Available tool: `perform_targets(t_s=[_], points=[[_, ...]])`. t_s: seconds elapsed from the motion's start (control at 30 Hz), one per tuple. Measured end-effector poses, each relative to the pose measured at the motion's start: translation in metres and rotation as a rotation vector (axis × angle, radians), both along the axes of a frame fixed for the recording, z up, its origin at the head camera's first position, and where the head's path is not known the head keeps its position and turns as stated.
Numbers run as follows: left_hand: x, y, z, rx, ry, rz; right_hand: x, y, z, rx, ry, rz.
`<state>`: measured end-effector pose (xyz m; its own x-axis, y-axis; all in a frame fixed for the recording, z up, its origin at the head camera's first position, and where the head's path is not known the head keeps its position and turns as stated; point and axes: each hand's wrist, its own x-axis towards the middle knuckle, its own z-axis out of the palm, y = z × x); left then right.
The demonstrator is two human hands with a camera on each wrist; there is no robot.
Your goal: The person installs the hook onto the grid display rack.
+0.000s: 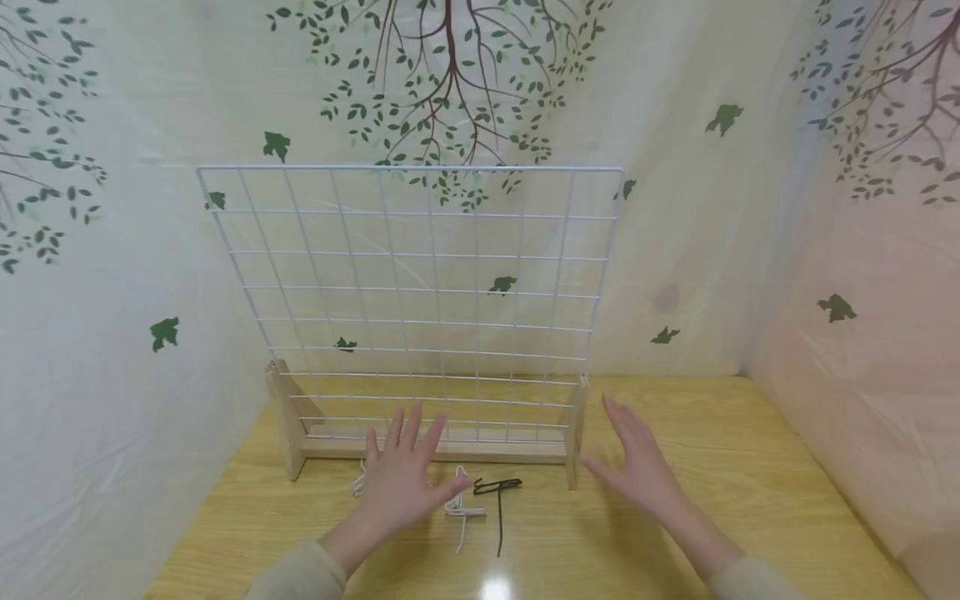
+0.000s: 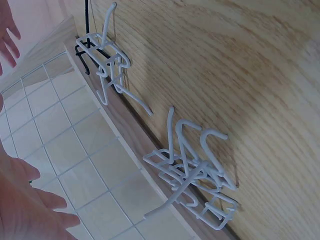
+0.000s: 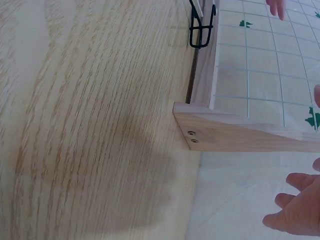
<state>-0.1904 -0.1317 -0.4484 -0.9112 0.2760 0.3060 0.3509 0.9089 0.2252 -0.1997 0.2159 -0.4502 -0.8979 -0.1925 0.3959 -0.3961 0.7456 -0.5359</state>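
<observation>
Head view forward-down, closer wrist views, shared grid [image 1: 435,292]

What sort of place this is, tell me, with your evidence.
Probably a screened-off tabletop workspace: a pale backdrop printed with green leaves and brown branches rises behind a yellowish wood-grain table, which holds a white wire grid panel in a pale wooden stand.

White grid [image 1: 437,291], black hook [image 1: 498,486]

Your sleeves [image 1: 300,575] are pale beige, ending short of the wrists [image 1: 367,523]. Your left hand [image 1: 401,482] and right hand [image 1: 641,473] are both bare.
</observation>
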Motion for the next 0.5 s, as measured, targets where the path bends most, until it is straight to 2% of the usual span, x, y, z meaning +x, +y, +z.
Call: perform_targets(t_s=[0.17,0.3,0.5], points=[[0.0,-0.004,-0.003,0.02,0.041,-0.007,-0.008,0.003,-0.005,-0.194,-0.016,0.036],[0.001,-0.011,-0.007,0.042,0.074,-0.009,-0.014,0.006,-0.007,-0.283,-0.037,0.033],[0.004,-0.024,-0.013,0.149,0.16,-0.046,-0.024,0.008,-0.006,-0.42,-0.06,0.033]])
